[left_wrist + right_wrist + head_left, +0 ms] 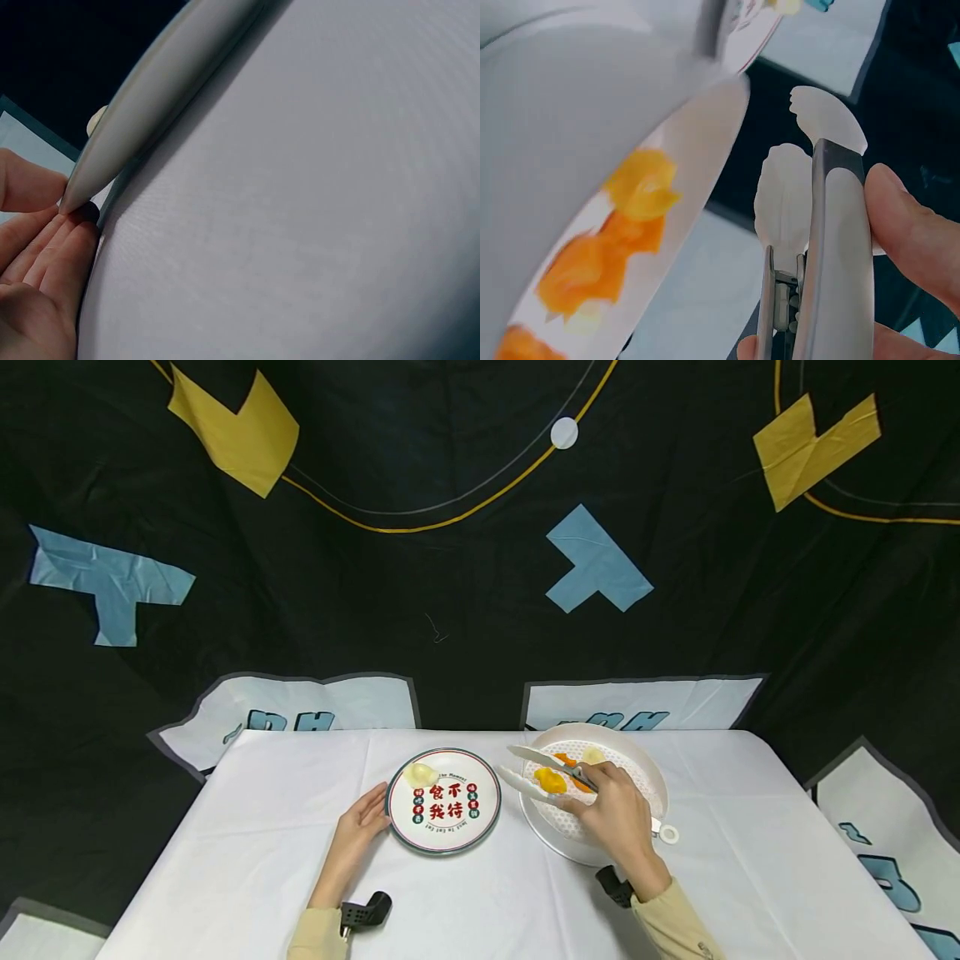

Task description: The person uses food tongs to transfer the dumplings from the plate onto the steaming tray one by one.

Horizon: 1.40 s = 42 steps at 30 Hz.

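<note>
My left hand (354, 835) holds the left rim of a white plate (486, 810) with red characters. In the left wrist view the thumb (30, 184) lies over the plate's edge and the fingers under it. A pale yellow piece (420, 775) lies on the plate's upper left. My right hand (618, 814) grips a pair of tongs (844, 247) with pale tips, their arms spread apart. They reach left across a round cream pan (651, 768), where a yellow piece (551, 780), orange pieces (581, 785) and a pale piece (593, 754) show.
A white cloth (262, 810) covers the table. The pan stands right of the plate, with a small white ring (669, 834) at its right edge. Behind the table hangs a black backdrop (420, 610) with blue and yellow shapes.
</note>
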### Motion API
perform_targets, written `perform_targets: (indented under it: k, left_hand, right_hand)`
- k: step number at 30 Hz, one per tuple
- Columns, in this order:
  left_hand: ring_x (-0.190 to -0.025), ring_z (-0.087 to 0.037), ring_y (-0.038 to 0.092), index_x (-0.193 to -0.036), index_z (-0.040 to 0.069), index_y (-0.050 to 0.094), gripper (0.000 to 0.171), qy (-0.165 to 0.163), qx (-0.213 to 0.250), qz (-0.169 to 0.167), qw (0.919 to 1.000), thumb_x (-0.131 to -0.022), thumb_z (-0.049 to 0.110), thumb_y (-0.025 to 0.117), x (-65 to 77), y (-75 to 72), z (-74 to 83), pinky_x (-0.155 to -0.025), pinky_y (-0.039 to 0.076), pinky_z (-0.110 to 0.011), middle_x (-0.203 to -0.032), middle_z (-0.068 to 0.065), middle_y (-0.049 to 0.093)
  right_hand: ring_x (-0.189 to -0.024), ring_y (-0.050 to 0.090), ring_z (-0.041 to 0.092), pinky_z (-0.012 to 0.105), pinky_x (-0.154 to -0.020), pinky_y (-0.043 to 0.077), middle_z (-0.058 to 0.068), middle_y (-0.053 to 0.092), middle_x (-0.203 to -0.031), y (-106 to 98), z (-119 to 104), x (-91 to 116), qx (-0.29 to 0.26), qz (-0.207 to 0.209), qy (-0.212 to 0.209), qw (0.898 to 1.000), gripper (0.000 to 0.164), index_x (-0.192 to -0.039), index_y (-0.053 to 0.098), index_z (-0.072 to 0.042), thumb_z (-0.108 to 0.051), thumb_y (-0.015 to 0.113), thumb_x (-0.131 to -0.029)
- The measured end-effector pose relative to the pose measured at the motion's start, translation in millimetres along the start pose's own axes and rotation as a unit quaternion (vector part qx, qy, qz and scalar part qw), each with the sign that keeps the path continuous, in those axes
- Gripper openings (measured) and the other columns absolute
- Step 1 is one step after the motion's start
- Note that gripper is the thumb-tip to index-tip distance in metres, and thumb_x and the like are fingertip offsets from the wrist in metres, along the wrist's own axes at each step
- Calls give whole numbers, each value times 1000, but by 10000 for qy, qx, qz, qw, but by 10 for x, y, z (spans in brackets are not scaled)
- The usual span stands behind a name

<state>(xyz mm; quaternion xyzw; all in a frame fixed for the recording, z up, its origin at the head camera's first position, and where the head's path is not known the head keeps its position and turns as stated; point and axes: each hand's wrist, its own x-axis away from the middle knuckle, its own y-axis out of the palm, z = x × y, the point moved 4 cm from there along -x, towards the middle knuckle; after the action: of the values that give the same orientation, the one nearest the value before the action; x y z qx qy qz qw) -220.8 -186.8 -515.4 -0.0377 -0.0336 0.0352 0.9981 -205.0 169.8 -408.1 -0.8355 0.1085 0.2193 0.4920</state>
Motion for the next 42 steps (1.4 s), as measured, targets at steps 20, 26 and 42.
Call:
perform_targets:
  k: [20, 26, 42]
  left_hand:
    - [-133, -34, 38, -142, -9, 34, 58, 110, 18, -18, 9999, -87, -8, 51, -17, -13, -9, -100, 40, -18, -145, -28, 35]
    - [-133, -33, 38, -143, -8, 34, 58, 77, 2, -24, 10000, -88, -7, 51, -25, -7, -13, -97, 40, -12, -145, -26, 36]
    - [-134, -34, 36, -143, -9, 33, 58, 84, -26, -54, 9999, -88, -7, 51, 2, -8, 10, -102, 38, -20, -146, -27, 34]
  right_hand:
    - [-86, 58, 26, 38, -69, 53, 8, 63, -96, 629, -695, -90, -54, -420, -744, 9963, 65, -109, 70, -3, -39, 88, -59]
    - [-85, 57, 24, 34, -67, 52, 8, 62, -97, 789, -788, -118, 148, -652, -722, 9951, 65, -111, 70, -2, -39, 87, -60]
    - [-86, 57, 25, 35, -69, 51, 8, 63, -98, 941, -891, -177, 339, -812, -776, 9931, 66, -113, 69, -4, -42, 85, -62]
